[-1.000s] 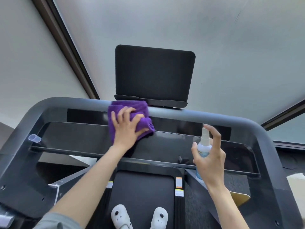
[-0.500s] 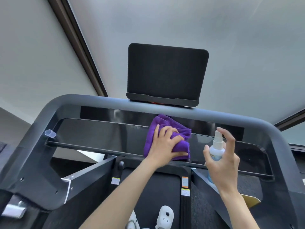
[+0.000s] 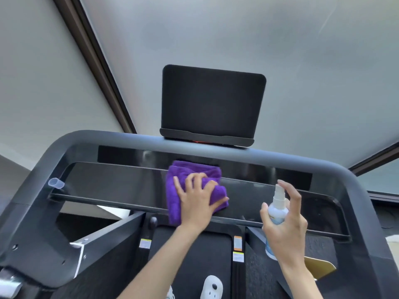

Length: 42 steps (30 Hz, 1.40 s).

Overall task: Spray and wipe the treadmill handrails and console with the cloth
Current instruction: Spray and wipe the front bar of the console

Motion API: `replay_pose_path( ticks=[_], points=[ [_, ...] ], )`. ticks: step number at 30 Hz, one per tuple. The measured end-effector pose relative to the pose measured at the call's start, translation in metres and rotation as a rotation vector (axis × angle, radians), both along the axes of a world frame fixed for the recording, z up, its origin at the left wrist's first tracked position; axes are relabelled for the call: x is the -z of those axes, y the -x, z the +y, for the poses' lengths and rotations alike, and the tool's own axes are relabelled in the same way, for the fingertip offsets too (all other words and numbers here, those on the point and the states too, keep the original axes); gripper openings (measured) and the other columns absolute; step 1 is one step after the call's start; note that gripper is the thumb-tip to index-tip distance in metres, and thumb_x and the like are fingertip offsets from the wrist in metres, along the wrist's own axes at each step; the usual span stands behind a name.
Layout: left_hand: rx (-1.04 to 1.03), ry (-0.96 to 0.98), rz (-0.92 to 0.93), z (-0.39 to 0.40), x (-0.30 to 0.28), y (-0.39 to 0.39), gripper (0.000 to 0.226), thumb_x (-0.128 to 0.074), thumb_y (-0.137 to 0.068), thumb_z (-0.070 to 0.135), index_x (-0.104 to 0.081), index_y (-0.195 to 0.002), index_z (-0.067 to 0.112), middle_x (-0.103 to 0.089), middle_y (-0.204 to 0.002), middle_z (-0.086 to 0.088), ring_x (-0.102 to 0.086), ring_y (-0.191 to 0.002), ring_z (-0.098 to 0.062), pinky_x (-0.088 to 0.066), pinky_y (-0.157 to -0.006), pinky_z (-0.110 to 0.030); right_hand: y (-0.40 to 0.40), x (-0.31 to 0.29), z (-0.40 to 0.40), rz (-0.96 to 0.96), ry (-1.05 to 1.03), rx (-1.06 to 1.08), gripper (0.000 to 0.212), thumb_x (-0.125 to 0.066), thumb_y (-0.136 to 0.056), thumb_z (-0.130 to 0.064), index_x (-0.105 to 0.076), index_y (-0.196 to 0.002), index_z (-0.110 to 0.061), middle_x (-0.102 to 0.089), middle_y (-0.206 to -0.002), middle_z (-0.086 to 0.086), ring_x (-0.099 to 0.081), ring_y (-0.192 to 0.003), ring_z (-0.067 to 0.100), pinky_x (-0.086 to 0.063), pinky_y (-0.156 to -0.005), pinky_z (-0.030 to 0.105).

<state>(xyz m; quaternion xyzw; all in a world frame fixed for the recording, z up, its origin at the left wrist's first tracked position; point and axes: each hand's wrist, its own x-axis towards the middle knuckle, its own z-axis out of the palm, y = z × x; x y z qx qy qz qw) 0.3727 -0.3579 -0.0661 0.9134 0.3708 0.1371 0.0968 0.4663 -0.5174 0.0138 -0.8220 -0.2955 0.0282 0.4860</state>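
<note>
Labels unreadable, perhaps blur | cloth (image 3: 194,186) under left hand (image 3: 197,203) | spray bottle (image 3: 277,210) in right hand (image 3: 285,231)

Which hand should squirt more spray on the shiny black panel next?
The right hand, probably. It already holds the spray bottle upright with a finger over the nozzle, close to the panel. The left hand is busy pressing the purple cloth on the panel.
</note>
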Motion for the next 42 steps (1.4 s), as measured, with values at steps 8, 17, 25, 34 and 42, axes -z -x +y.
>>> replay_pose_path(
  ticks=[8, 17, 25, 34, 42],
  points=[
    [0.267, -0.060, -0.028, -0.057, 0.001, -0.108, 0.049, -0.034, -0.077, 0.070, -0.061, -0.090, 0.031, -0.057, -0.112, 0.004, -0.040, -0.115, -0.026, -0.026, -0.103, -0.070, -0.035, -0.005, -0.041, 0.000, 0.009, 0.155, 0.060, -0.068, -0.081, 0.000, -0.042, -0.125, -0.034, -0.060, -0.073, 0.000, -0.059, -0.053, 0.017, -0.051, -0.057, 0.027],
    [0.113, -0.047, -0.105, -0.043, 0.004, -0.085, 0.052, -0.039, -0.079, 0.072, -0.061, -0.100, 0.030, -0.052, -0.118, -0.004, -0.040, -0.116, -0.029, -0.018, -0.106, -0.067, -0.080, -0.024, -0.100, -0.209, 0.116, 0.349, 0.064, -0.069, -0.079, 0.001, -0.040, -0.125, -0.033, -0.057, -0.082, -0.002, -0.054, -0.063, 0.028, -0.044, -0.063, 0.032],
    [0.254, -0.108, -0.081, -0.022, 0.003, -0.064, 0.048, -0.042, -0.084, 0.065, -0.061, -0.112, 0.032, -0.057, -0.124, 0.003, -0.046, -0.117, -0.024, -0.034, -0.097, -0.052, -0.087, -0.015, -0.099, -0.183, 0.141, 0.297, 0.058, -0.065, -0.078, 0.004, -0.043, -0.120, -0.030, -0.050, -0.062, 0.000, -0.050, -0.054, 0.025, -0.043, -0.053, 0.033],
    [0.233, -0.064, -0.131, -0.042, 0.006, -0.088, 0.036, -0.041, -0.085, 0.056, -0.059, -0.106, 0.033, -0.054, -0.123, 0.003, -0.040, -0.117, -0.027, -0.023, -0.100, -0.059, -0.074, -0.001, -0.093, -0.077, 0.157, 0.309, 0.061, -0.065, -0.082, -0.002, -0.040, -0.128, -0.033, -0.058, -0.076, -0.004, -0.055, -0.062, 0.017, -0.043, -0.056, 0.028],
    [0.287, -0.038, -0.096, -0.116, 0.003, -0.167, 0.033, -0.070, -0.075, 0.050, -0.061, -0.099, 0.029, -0.059, -0.115, 0.002, -0.038, -0.113, -0.030, -0.020, -0.100, -0.065, -0.069, -0.005, -0.097, -0.057, 0.071, 0.403, 0.059, -0.066, -0.082, 0.000, -0.043, -0.126, -0.031, -0.060, -0.101, -0.021, -0.062, -0.072, 0.020, -0.049, -0.070, 0.030]
  ],
)
